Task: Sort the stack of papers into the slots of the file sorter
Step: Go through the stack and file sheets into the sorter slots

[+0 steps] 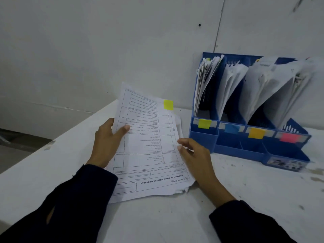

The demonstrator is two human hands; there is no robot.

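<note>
A stack of printed papers (pixel 149 151) lies on the white table (pixel 157 221), its top sheet carrying a yellow sticky tab (pixel 168 104) at the far corner. My left hand (pixel 107 142) grips the stack's left edge, thumb on top, lifting the far end of the top sheets. My right hand (pixel 194 155) touches the right edge of the stack with curled fingers. The blue file sorter (pixel 245 148) stands to the right, its slots holding papers. Its front labels are yellow (pixel 204 124), blue (pixel 231 128), orange (pixel 256 133) and pink (pixel 290 137).
A white wall (pixel 105 50) rises right behind the table and the sorter. The table's left edge (pixel 52 137) runs diagonally, with floor beyond it. Small front compartments of the sorter sit low at its base.
</note>
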